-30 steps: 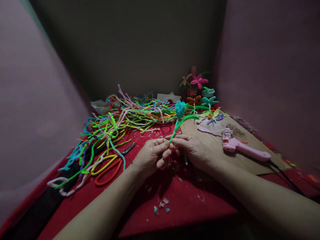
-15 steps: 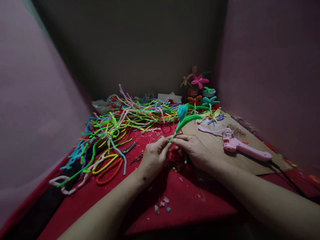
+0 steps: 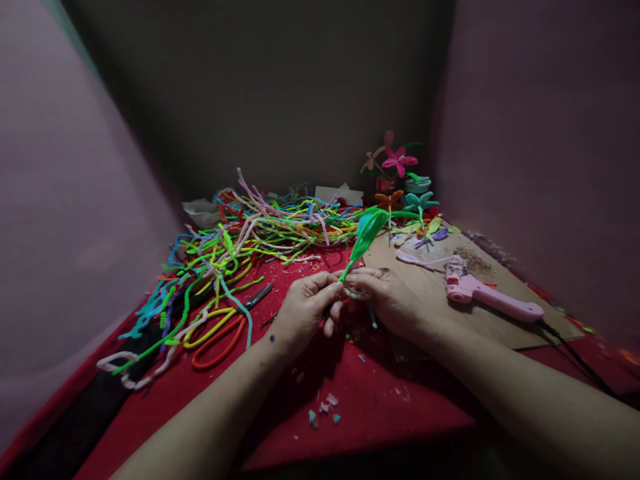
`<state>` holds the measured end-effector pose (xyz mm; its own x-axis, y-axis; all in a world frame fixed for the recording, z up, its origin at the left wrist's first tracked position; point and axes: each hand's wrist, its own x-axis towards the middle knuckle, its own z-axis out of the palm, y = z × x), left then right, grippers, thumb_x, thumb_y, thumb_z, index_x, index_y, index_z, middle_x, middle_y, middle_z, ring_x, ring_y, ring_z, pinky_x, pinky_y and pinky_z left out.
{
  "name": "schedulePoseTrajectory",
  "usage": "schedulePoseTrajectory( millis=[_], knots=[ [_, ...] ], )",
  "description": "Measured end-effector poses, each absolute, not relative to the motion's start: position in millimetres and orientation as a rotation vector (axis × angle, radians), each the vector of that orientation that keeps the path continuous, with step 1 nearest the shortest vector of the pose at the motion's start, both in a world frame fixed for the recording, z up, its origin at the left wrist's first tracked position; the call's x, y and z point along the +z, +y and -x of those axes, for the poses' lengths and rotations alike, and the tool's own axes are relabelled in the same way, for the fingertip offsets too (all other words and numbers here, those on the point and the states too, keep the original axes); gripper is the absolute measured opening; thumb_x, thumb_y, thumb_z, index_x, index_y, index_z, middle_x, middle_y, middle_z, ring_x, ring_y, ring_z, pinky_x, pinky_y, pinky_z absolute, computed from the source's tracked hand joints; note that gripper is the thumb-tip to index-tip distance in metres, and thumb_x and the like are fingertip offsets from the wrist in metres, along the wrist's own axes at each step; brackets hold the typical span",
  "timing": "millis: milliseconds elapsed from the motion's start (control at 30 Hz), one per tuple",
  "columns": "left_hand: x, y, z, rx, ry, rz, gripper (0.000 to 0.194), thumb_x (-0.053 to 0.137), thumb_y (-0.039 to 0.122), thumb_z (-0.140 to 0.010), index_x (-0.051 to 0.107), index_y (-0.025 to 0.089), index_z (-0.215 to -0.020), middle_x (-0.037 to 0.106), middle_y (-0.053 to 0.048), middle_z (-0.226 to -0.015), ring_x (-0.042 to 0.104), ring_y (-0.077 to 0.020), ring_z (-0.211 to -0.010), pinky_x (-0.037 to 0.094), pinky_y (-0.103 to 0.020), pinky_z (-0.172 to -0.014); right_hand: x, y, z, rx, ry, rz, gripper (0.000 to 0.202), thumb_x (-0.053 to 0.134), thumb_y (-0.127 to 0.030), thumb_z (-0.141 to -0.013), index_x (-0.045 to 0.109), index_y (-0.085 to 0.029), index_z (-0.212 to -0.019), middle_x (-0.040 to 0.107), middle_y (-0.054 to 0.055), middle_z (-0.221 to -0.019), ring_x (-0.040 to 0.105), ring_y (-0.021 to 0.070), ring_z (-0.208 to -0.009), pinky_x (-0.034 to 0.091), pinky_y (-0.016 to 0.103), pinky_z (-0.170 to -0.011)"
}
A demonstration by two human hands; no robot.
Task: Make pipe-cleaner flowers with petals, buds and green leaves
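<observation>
A pipe-cleaner flower stands upright between my hands. Its green leaf (image 3: 369, 235) lies in front of the turquoise bloom (image 3: 363, 222), hiding most of it. My left hand (image 3: 313, 303) pinches the stem at the leaf's base with thumb and forefinger. From the other side, my right hand (image 3: 383, 293) has its fingers closed on the same stem, and a pale loop shows beneath those fingers. A turquoise stem end pokes out below my right hand. Both hands are above the red cloth (image 3: 360, 413).
Pipe cleaners (image 3: 280, 227) are heaped at the back left. Scissors (image 3: 220, 337) lie left of my hands. A pink glue gun (image 3: 493, 298) rests on a brown board (image 3: 525, 330) at right. Finished flowers (image 3: 400, 161) stand behind; scraps (image 3: 327, 405) lie in front.
The flower has turned, so the leaf that stuck out to the right now stands upright across the bloom. My left hand's lower fingers have come into view.
</observation>
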<state>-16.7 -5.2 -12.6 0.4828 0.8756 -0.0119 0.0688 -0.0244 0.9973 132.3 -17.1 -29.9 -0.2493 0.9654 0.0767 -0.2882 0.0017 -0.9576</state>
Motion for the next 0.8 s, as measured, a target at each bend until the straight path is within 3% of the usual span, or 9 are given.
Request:
schedulePoseTrajectory(
  millis=[200,367,600,800],
  knots=[
    [-15.6,-1.8,17.3,0.742,0.682,-1.17,0.016,0.053,0.029,-0.081,0.052,0.014,-0.076,0.046,0.007,-0.046,0.033,-0.0019,-0.027,0.033,-0.015,-0.031,-35.4,-11.7,-131.6,1.565,-1.029,0.735,0.008,0.061,-0.021,-0.068,0.063,-0.014,-0.068,0.06,0.0,-0.06,0.053,0.01,-0.052,0.041,0.025,-0.055],
    [-15.2,1.5,19.1,0.689,0.54,-1.031,0.017,0.053,0.027,-0.082,0.054,0.012,-0.074,0.04,0.009,-0.045,0.025,-0.0002,-0.025,0.035,-0.015,-0.028,-40.1,-8.6,-134.0,1.713,-0.995,0.635,0.027,0.064,-0.023,-0.07,0.066,-0.017,-0.096,0.065,0.003,-0.073,0.058,0.0118,-0.063,0.042,0.024,-0.058],
    [-16.6,3.3,20.2,0.656,0.501,-1.019,0.019,0.054,0.029,-0.081,0.058,0.011,-0.077,0.034,0.01,-0.042,0.019,0.0003,-0.025,0.034,-0.015,-0.028,-36.8,-9.1,-134.5,1.696,-0.981,0.686,0.013,0.068,-0.022,-0.067,0.068,-0.014,-0.078,0.064,0.001,-0.068,0.056,0.0092,-0.057,0.041,0.022,-0.055],
    [-10.3,-2.6,17.9,0.757,0.833,-1.393,0.023,0.048,0.036,-0.083,0.055,0.015,-0.076,0.046,0.006,-0.048,0.037,-0.0044,-0.031,0.031,-0.017,-0.035,-33.1,-14.4,-134.2,1.494,-1.038,0.809,0.016,0.066,-0.027,-0.068,0.067,-0.014,-0.078,0.064,0.002,-0.067,0.055,0.0106,-0.056,0.041,0.024,-0.055]
  ],
)
